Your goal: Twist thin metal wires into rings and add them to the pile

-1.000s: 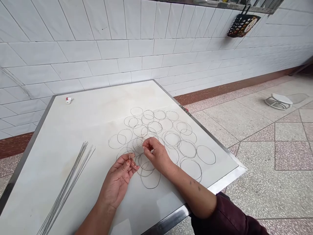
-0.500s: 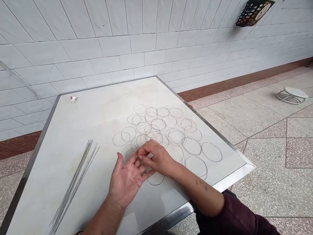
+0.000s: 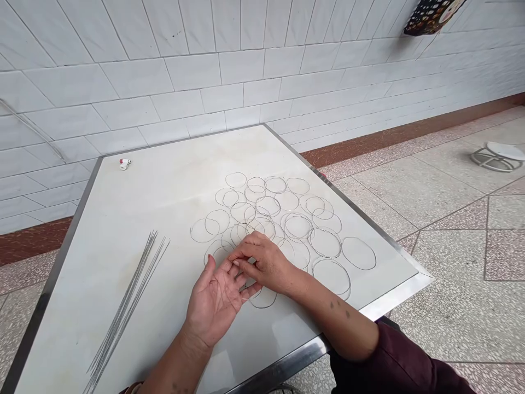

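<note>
Many thin wire rings (image 3: 297, 226) lie overlapping in loose rows on the white table top (image 3: 172, 186). My hands are over the near part of these rings. My left hand (image 3: 215, 301) lies palm up with its fingers apart. My right hand (image 3: 262, 262) is pinched, its fingertips reaching over the left fingers and palm. Anything thin between those fingertips is hidden or too fine to tell. A bundle of straight steel wires (image 3: 127, 312) lies to the left of my left hand, not touching it.
A small red and white item (image 3: 125, 163) sits near the table's far corner. The table has a metal edge (image 3: 287, 358), with a terrazzo floor beyond. A white round stand (image 3: 498, 156) is on the floor, and a dotted black basket (image 3: 435, 16) hangs on the tiled wall.
The thin ring shown against my left palm half a second ago no longer shows there. My right fingers now reach further over the left hand, and the view has shifted slightly.
</note>
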`<state>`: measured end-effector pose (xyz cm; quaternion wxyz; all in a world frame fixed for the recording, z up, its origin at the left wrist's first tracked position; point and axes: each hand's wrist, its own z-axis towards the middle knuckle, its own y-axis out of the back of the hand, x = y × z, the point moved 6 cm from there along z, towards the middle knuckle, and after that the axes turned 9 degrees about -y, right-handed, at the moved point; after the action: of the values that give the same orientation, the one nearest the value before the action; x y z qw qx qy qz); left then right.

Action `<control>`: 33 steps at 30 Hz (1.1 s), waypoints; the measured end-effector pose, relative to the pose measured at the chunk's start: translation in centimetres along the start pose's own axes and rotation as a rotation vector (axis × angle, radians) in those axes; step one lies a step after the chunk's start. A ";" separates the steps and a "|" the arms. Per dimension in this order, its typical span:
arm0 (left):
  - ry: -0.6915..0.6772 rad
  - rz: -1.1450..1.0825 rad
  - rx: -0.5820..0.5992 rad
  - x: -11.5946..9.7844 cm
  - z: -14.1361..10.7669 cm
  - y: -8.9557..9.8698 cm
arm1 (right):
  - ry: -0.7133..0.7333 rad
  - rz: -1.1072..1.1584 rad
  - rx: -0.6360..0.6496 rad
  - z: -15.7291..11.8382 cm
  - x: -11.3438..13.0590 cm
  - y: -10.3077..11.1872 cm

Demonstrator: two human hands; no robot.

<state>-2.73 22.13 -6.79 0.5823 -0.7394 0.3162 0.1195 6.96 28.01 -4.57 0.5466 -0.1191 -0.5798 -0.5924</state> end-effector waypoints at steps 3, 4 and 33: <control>0.002 -0.021 0.018 0.0 0.0 0.0 | 0.001 0.008 0.001 0.0 -0.1 0.0; 0.003 -0.028 0.023 0.0 0.0 0.1 | 0.003 0.011 -0.001 0.0 -0.1 0.0; -0.038 -0.034 -0.083 -0.7 0.2 1.1 | 0.078 0.065 -0.024 0.1 0.1 0.9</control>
<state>-3.91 22.39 -7.37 0.5589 -0.7657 0.2875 0.1366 7.57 28.27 -4.01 0.5862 -0.1211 -0.5466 -0.5855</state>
